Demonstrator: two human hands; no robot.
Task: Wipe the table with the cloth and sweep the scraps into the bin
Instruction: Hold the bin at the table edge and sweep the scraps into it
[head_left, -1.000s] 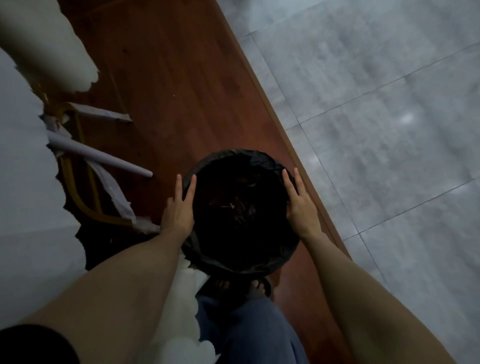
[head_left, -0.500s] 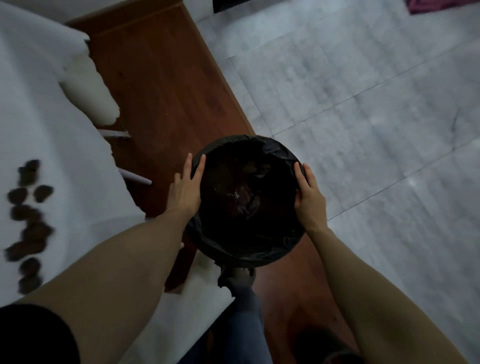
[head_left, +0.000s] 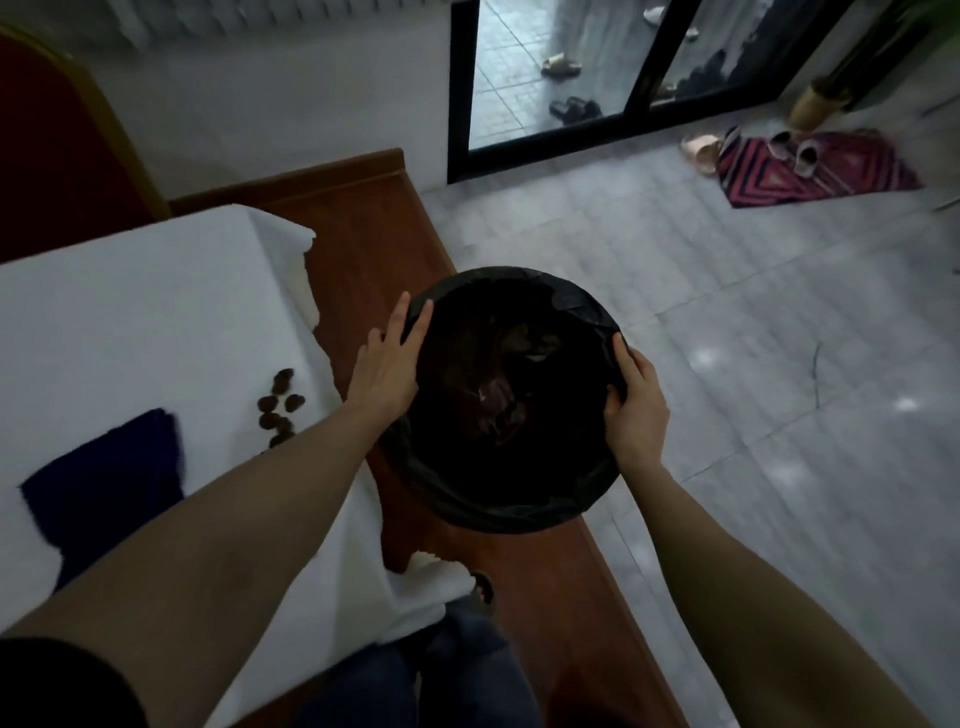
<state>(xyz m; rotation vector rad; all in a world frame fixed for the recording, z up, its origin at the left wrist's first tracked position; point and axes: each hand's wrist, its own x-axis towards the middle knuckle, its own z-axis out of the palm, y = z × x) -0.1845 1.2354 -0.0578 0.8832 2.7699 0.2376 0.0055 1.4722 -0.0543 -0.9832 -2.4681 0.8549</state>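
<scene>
Clearly the scraps (head_left: 278, 408) decide the next move: they lie on the white-covered counter (head_left: 130, 322) to the left of both hands, with the dark cloth (head_left: 104, 480) further left again. Their cluster runs roughly toward and away from the person. Nearest them is the left hand (head_left: 387, 371), fingers straight and flat against the bin (head_left: 511, 400) (black liner over its rim). The bin sits between the hands, off the counter's right edge. On its far side, the right hand (head_left: 636, 410) curls over the rim, gripping it.

The bin (head_left: 511, 400) sits right of the table (head_left: 130, 322), where scraps (head_left: 278, 408) lie right of the cloth (head_left: 104, 483).
</scene>
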